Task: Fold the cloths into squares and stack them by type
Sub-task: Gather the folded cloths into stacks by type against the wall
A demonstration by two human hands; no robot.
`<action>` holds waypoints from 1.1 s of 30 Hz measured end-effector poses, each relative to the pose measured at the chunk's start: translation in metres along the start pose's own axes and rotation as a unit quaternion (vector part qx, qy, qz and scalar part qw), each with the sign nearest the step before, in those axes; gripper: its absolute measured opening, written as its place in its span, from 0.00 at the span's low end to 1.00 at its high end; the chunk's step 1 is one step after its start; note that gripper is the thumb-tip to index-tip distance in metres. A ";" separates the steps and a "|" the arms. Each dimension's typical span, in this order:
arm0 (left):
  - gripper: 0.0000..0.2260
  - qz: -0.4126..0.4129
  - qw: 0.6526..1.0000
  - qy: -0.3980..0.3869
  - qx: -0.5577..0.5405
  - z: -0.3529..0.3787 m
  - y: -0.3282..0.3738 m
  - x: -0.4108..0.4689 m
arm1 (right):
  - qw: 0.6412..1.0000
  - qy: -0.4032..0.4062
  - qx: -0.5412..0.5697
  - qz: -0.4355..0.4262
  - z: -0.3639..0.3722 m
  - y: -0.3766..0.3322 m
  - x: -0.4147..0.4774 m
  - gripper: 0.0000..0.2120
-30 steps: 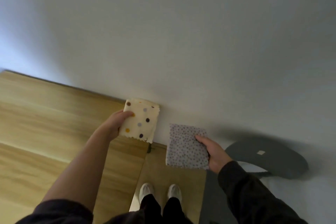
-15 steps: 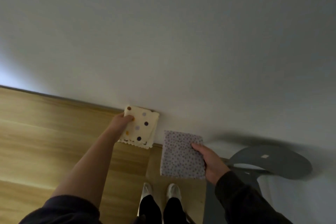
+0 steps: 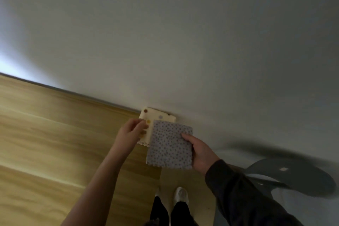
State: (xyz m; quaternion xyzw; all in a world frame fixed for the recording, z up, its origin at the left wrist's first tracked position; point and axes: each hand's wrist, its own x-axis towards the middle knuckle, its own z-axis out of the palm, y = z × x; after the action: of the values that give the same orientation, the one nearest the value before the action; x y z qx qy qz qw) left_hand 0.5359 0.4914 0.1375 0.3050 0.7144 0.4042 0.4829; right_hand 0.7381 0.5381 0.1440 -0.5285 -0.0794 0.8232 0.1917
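Head view, left hand (image 3: 132,131) pinching cream dotted cloth (image 3: 158,116), right hand (image 3: 200,153) gripping grey dotted cloth (image 3: 168,147)

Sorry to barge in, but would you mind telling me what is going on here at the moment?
A person stands holding two folded cloths, one in each of the hands. The left hand pinches a cream cloth with large coloured dots, and the right hand grips a grey cloth with fine dots. From the head camera the grey one overlaps the cream one, though whether they touch cannot be told. Neither has been set down on a stack.
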 end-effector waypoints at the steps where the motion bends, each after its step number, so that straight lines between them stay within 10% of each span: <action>1: 0.10 -0.029 0.998 -0.028 -0.043 -0.006 -0.001 -0.004 | 1.000 -0.016 -0.003 0.004 0.012 0.002 0.002 0.14; 15: 0.09 -0.092 0.987 0.112 0.075 -0.105 -0.043 0.044 | 0.997 -0.053 -0.049 0.023 0.136 0.049 0.063 0.18; 24: 0.10 -0.100 0.977 0.072 0.173 -0.123 -0.065 0.116 | 0.997 0.027 -0.075 0.010 0.173 0.052 0.115 0.13; 29: 0.08 -0.092 0.962 0.062 0.249 -0.118 -0.069 0.133 | 0.984 0.089 -0.151 -0.034 0.180 0.059 0.156 0.32; 33: 0.09 -0.089 0.953 0.057 0.282 -0.116 -0.071 0.136 | 0.983 0.095 -0.157 -0.029 0.180 0.057 0.153 0.28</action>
State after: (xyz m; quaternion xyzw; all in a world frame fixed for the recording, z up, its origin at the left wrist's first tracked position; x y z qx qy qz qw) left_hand 0.3769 0.5358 0.0390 0.3402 0.8501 0.1578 0.3698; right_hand 0.5062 0.5599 0.0739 -0.6256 -0.2039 0.7404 0.1371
